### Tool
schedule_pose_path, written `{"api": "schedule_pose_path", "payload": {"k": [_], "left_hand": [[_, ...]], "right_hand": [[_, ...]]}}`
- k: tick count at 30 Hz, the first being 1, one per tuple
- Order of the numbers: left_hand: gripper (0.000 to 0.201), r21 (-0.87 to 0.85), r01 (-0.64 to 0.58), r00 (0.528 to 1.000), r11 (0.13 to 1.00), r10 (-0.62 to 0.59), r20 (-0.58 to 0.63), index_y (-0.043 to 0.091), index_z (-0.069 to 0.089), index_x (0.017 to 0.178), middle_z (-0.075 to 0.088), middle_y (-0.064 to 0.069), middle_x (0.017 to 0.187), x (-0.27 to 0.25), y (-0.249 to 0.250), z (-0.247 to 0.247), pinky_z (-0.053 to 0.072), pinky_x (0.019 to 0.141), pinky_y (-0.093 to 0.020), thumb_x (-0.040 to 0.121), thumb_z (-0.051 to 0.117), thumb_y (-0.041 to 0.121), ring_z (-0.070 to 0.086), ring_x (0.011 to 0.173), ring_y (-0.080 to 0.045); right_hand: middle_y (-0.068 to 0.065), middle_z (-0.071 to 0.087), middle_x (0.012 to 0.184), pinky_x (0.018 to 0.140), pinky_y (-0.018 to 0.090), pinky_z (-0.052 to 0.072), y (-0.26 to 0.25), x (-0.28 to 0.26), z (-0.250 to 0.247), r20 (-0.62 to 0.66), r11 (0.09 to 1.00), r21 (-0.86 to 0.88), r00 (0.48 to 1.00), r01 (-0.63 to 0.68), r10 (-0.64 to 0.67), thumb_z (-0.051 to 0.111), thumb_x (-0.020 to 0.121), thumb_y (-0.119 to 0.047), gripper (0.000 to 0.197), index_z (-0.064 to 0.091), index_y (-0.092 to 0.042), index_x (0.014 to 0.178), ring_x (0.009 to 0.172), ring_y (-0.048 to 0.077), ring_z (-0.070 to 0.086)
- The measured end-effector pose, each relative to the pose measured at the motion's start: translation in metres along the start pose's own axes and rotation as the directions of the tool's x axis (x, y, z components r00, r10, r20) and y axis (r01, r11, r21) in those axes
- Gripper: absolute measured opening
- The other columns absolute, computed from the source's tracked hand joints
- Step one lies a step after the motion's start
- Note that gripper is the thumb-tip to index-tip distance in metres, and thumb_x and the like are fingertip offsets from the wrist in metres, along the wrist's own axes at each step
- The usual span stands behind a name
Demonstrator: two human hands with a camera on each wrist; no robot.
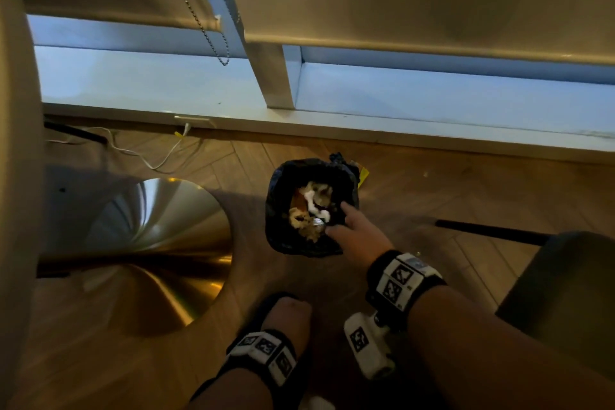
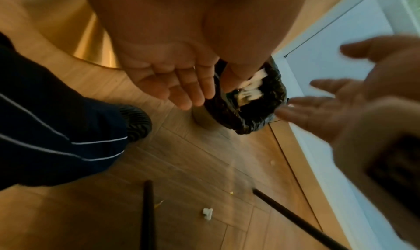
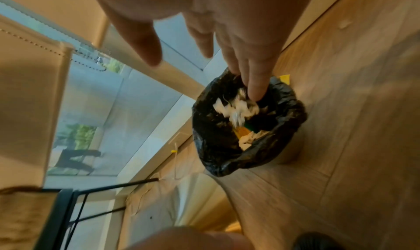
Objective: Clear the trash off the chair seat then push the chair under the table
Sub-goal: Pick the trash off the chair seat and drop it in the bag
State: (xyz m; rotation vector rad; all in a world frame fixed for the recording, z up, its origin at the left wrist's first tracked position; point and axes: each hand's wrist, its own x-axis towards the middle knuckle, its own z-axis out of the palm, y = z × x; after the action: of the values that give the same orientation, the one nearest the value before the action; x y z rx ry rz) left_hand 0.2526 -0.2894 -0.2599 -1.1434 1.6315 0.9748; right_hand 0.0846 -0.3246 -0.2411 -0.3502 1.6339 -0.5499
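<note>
Right hand (image 1: 357, 236) spread above trash-filled bin (image 1: 283, 236), left hand (image 1: 289, 316) relaxed

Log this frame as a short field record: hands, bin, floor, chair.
right hand: open, fingers spread over the bin, holding nothing
left hand: open, palm empty, beside the bin
bin: black-lined, on the wood floor by the window sill, holds white paper scraps and other trash
floor debris: small white scrap near the black chair legs
chair: seat corner at the right edge of the head view; seat surface mostly out of view
</note>
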Motion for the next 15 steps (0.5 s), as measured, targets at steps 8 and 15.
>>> {"api": "schedule_pose_path", "payload": {"k": [8, 15], "left_hand": [[0.019, -0.500, -0.028, 0.999, 0.866, 0.038, 0.010, 0.014, 0.056, 0.104, 0.059, -0.006, 0.099, -0.042, 0.042, -0.004, 0.046, 0.087, -0.031, 0.094, 0.045, 0.026, 0.057, 0.087, -0.020], [0.027, -0.140, -0.262, 0.962, 0.955, 0.247, -0.116, 0.023, 0.045, 0.064, 0.046, 0.006, 0.065, -0.125, 0.112, -0.040, 0.043, 0.074, -0.030, 0.091, 0.049, 0.019, 0.051, 0.074, -0.020]], "right_hand": [[0.010, 0.063, 0.088, 0.062, 0.037, 0.047, 0.055, -0.099, -0.129, -0.247, 0.973, 0.182, 0.951, -0.144, 0.187, 0.052, 0.095, -0.011, 0.015, 0.062, -0.014, 0.105, 0.072, 0.023, 0.057], [0.008, 0.067, 0.090, 0.071, 0.044, 0.050, 0.105, -0.280, -0.246, -0.526, 0.972, 0.084, 0.819, -0.219, 0.230, 0.052, 0.092, -0.029, 0.015, 0.065, -0.023, 0.097, 0.080, 0.028, 0.062]]}}
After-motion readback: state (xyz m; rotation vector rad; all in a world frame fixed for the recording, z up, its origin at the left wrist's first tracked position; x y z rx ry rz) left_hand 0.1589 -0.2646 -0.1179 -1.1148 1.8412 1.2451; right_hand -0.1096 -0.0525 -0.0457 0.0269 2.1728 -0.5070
